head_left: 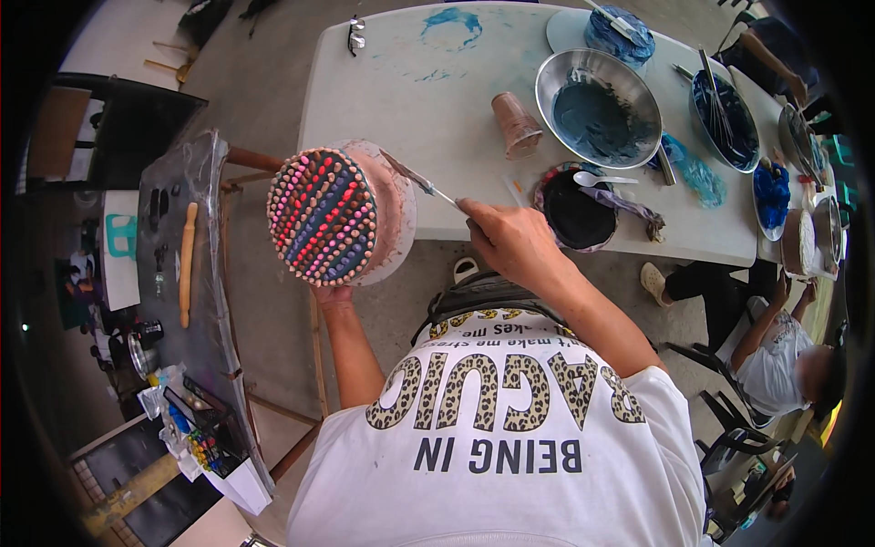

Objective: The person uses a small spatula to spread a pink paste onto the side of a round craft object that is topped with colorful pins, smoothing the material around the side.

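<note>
Right hand (510, 239): fingers pinched narrow on a thin brush (421, 182), tip touching the side of the round pot (339, 217). Left hand (334, 294): beneath the pot, fingers hidden, grip cannot be told; it appears to carry the weight from below. Pot: tilted, lifted clear of the counter (419, 91), its face studded with coloured beads in stripes. Judged rigid, fairly heavy, surface fragile; best supported under the base. Right of the pot: black paint dish (574, 214), brown cup (517, 124), steel bowl (597, 96) of blue-grey paint.
</note>
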Motion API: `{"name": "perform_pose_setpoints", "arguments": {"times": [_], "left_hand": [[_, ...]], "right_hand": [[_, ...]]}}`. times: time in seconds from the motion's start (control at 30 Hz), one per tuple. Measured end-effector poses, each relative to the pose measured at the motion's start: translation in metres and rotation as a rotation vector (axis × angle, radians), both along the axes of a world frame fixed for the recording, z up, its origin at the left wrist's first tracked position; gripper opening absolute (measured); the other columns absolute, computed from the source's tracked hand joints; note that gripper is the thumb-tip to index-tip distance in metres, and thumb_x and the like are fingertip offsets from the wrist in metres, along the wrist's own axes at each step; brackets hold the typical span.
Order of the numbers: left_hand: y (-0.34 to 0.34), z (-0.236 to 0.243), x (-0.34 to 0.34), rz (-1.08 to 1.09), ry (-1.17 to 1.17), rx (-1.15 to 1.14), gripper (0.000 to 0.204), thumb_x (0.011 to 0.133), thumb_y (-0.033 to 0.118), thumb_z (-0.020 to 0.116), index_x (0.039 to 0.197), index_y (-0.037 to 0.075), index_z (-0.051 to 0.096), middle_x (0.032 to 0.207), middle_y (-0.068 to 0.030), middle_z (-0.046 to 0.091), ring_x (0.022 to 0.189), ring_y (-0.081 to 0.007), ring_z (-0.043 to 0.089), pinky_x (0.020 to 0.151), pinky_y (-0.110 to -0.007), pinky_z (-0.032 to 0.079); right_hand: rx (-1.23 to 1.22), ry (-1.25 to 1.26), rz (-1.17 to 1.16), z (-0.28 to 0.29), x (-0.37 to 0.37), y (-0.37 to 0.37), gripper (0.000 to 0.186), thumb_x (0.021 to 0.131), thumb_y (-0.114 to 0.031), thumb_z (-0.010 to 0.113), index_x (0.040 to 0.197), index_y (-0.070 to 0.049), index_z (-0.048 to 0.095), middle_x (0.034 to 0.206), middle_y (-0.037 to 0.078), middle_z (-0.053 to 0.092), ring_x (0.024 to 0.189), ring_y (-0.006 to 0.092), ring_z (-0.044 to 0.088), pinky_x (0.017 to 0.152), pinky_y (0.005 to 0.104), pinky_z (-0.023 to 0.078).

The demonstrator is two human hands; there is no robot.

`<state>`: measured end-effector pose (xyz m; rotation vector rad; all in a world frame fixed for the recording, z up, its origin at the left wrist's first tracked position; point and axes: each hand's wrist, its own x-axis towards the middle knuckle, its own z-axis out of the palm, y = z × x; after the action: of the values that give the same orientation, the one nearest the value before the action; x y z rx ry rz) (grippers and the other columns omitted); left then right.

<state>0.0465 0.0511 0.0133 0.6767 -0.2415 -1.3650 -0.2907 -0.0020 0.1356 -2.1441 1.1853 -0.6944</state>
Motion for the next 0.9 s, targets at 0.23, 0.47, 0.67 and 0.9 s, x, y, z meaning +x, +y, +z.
{"name": "perform_pose_setpoints", "arguments": {"times": [0.23, 0.47, 0.67, 0.9], "left_hand": [[-0.002, 0.007, -0.006, -0.022, -0.006, 0.001, 0.055, 0.097, 0.041, 0.045, 0.138, 0.003, 0.043, 0.137, -0.0198, 0.049, 0.123, -0.0366, 0.051, 0.101, -0.053, 0.046], [0.000, -0.002, -0.005, 0.022, -0.085, 0.051, 0.052, 0.096, 0.037, 0.049, 0.136, 0.003, 0.046, 0.134, -0.0181, 0.053, 0.119, -0.0323, 0.056, 0.095, -0.047, 0.052], [-0.001, -0.003, -0.006, 0.005, -0.082, 0.053, 0.053, 0.098, 0.040, 0.043, 0.137, 0.004, 0.044, 0.136, -0.0181, 0.051, 0.121, -0.0338, 0.054, 0.098, -0.050, 0.049], [-0.002, -0.003, -0.006, -0.022, -0.075, 0.028, 0.054, 0.097, 0.039, 0.047, 0.138, 0.004, 0.043, 0.136, -0.0179, 0.050, 0.122, -0.0340, 0.052, 0.100, -0.052, 0.048]], "right_hand": [[-0.050, 0.077, 0.013, -0.015, 0.016, -0.005, 0.033, 0.081, -0.006, 0.060, 0.114, -0.004, 0.059, 0.071, 0.015, 0.062, 0.065, 0.0349, 0.062, 0.057, 0.0441, 0.048], [-0.059, 0.099, 0.010, -0.008, 0.017, 0.015, 0.036, 0.081, -0.006, 0.061, 0.116, -0.004, 0.059, 0.072, 0.014, 0.062, 0.062, 0.0354, 0.061, 0.056, 0.0442, 0.047], [-0.051, -0.022, -0.049, -0.003, 0.005, 0.018, 0.034, 0.080, -0.004, 0.060, 0.115, -0.004, 0.061, 0.073, 0.014, 0.062, 0.063, 0.0347, 0.061, 0.056, 0.0438, 0.048], [-0.122, 0.043, -0.059, -0.015, 0.020, 0.008, 0.034, 0.081, -0.006, 0.060, 0.115, -0.004, 0.060, 0.072, 0.014, 0.062, 0.062, 0.0344, 0.061, 0.055, 0.0438, 0.047]]}}
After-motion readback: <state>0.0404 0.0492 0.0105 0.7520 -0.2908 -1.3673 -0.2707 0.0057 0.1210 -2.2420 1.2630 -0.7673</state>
